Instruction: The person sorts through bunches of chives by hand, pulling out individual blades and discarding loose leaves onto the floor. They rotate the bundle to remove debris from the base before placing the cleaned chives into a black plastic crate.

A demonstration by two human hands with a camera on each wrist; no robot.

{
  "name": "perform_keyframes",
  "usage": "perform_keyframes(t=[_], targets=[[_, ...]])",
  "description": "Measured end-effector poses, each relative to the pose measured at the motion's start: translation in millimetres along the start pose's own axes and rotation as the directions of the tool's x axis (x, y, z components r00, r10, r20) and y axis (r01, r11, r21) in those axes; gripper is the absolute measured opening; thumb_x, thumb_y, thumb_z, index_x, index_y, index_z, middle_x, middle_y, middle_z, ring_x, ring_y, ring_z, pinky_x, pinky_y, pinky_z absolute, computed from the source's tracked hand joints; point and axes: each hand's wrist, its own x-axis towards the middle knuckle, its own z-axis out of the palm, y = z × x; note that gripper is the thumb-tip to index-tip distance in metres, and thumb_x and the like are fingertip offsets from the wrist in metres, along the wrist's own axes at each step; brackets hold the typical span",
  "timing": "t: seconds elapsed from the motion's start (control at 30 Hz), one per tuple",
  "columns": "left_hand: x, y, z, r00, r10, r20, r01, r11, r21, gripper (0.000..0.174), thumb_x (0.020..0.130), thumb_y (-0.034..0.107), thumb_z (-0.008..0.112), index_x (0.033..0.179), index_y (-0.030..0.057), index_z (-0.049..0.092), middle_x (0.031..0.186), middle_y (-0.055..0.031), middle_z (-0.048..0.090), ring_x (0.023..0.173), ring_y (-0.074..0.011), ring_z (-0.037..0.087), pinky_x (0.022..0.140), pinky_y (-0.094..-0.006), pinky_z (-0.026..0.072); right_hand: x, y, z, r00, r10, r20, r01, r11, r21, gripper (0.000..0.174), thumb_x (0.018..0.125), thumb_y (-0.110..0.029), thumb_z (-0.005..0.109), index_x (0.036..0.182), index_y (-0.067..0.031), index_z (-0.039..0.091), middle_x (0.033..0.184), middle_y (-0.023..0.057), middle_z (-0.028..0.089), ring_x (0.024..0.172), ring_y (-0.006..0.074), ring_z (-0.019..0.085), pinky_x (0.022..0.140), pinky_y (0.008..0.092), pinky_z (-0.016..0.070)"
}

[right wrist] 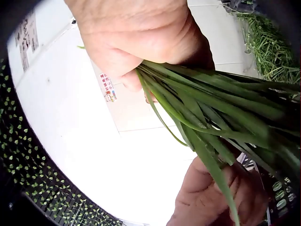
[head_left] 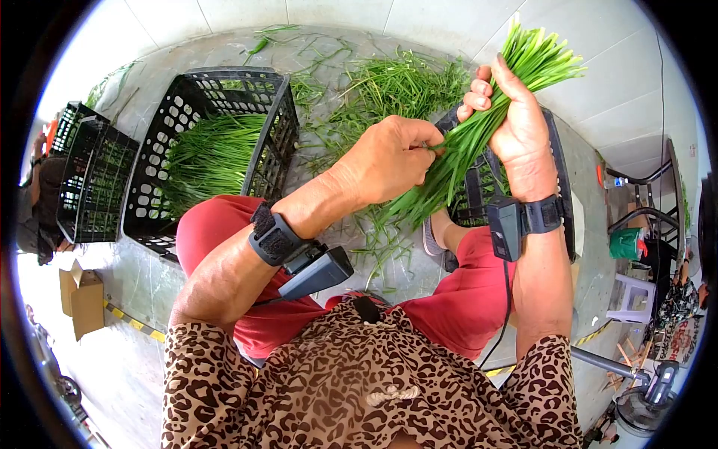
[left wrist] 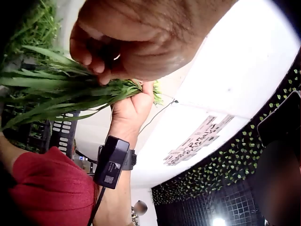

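A bunch of garlic chives (head_left: 479,135) is gripped in the right hand (head_left: 520,123), pale cut ends up and green leaves hanging down to the left. In the right wrist view, the bunch (right wrist: 225,108) fans out from under the right hand (right wrist: 141,33). The left hand (head_left: 393,157), fingers curled, pinches at the side of the leaves below the right hand's grip. Seen in the left wrist view, the left hand (left wrist: 136,42) is close over the chives (left wrist: 56,84), its fingertips at the leaves. Both wrists wear strapped cameras.
A black plastic crate (head_left: 280,142) with neatly laid chives (head_left: 217,153) stands at the left. Another black crate (head_left: 565,179) is beneath the right hand. Loose greens (head_left: 404,82) lie heaped on the floor by the wall. Farther left are stacked crates (head_left: 97,176) and a cardboard box (head_left: 84,299).
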Motion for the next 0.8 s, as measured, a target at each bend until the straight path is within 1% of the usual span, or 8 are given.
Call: perform_keyframes(t=[0.23,0.33,0.43,0.53,0.6,0.63,0.73,0.8], targets=[[1,1,-3,1.000,0.026,0.011,-0.027,0.998,0.064,0.025,0.081,0.004,0.048,0.098,0.0018,0.066,0.058,0.0009,0.053,0.054,-0.0057,0.048,0.049,-0.0221,0.0385,-1,2,3,0.999,0.037,0.024,-0.038,0.999,0.006,0.029,0.088,-0.035,0.060,0.088,-0.0058,0.054,0.066,-0.0013,0.049,0.056,0.0108,0.049,0.060,0.0328,0.0469],[3,-5,-6,0.994,0.095,0.054,-0.102,0.981,0.165,0.025,0.079,0.003,0.048,0.096,0.0031,0.066,0.058,0.0001,0.054,0.054,-0.0063,0.048,0.049,-0.0235,0.0390,0,2,1,0.999,0.045,0.019,-0.045,0.999,0.013,0.029,0.088,-0.035,0.059,0.088,-0.0062,0.053,0.066,-0.0016,0.048,0.056,0.0106,0.048,0.060,0.0328,0.0466],[2,-6,-4,0.986,0.159,0.052,-0.167,0.955,0.247,0.026,0.077,0.002,0.048,0.096,0.0030,0.066,0.058,-0.0021,0.054,0.054,-0.0076,0.049,0.051,-0.0257,0.0409,1,0,-2,1.000,0.031,0.003,-0.031,0.999,0.009,0.029,0.088,-0.035,0.059,0.087,-0.0067,0.053,0.066,-0.0021,0.047,0.056,0.0103,0.048,0.060,0.0331,0.0464],[-1,-4,-5,0.984,0.155,0.093,-0.176,0.932,0.318,0.023,0.078,0.005,0.049,0.095,0.0008,0.064,0.059,-0.0068,0.056,0.056,-0.0131,0.054,0.054,-0.0293,0.0441,1,-3,-7,1.000,0.022,-0.009,-0.022,1.000,0.011,0.029,0.088,-0.036,0.059,0.087,-0.0076,0.053,0.066,-0.0027,0.047,0.056,0.0101,0.047,0.061,0.0338,0.0460],[-3,-5,-6,0.983,0.148,0.106,-0.179,0.896,0.406,0.022,0.078,0.008,0.051,0.095,-0.0001,0.063,0.064,-0.0121,0.059,0.061,-0.0211,0.059,0.059,-0.0332,0.0467,-1,-7,-6,1.000,0.018,-0.022,-0.017,0.999,0.029,0.029,0.088,-0.036,0.060,0.087,-0.0079,0.053,0.066,-0.0029,0.047,0.056,0.0102,0.047,0.061,0.0341,0.0459],[-4,-5,-7,0.983,0.144,0.112,-0.180,0.876,0.449,0.022,0.078,0.009,0.052,0.095,-0.0006,0.062,0.066,-0.0147,0.060,0.063,-0.0251,0.062,0.061,-0.0351,0.0480,0,-9,-9,1.000,0.013,0.000,-0.013,0.999,0.042,0.029,0.088,-0.036,0.059,0.087,-0.0076,0.053,0.066,-0.0031,0.046,0.058,0.0100,0.047,0.063,0.0342,0.0450],[-4,-10,-8,0.983,0.144,0.110,-0.181,0.778,0.602,0.023,0.078,0.013,0.057,0.095,-0.0013,0.061,0.078,-0.0208,0.063,0.075,-0.0347,0.063,0.069,-0.0393,0.0492,0,-14,-12,1.000,0.019,0.016,-0.021,0.989,0.149,0.029,0.089,-0.035,0.059,0.087,-0.0071,0.053,0.067,-0.0031,0.046,0.059,0.0097,0.047,0.064,0.0338,0.0438],[-3,-12,-8,0.987,0.126,0.103,-0.163,0.736,0.657,0.024,0.077,0.013,0.058,0.096,-0.0016,0.061,0.084,-0.0221,0.063,0.080,-0.0363,0.062,0.072,-0.0403,0.0491,0,-15,-15,0.999,0.015,0.040,-0.023,0.979,0.204,0.027,0.090,-0.034,0.058,0.088,-0.0066,0.053,0.068,-0.0030,0.046,0.059,0.0097,0.046,0.065,0.0334,0.0430]])
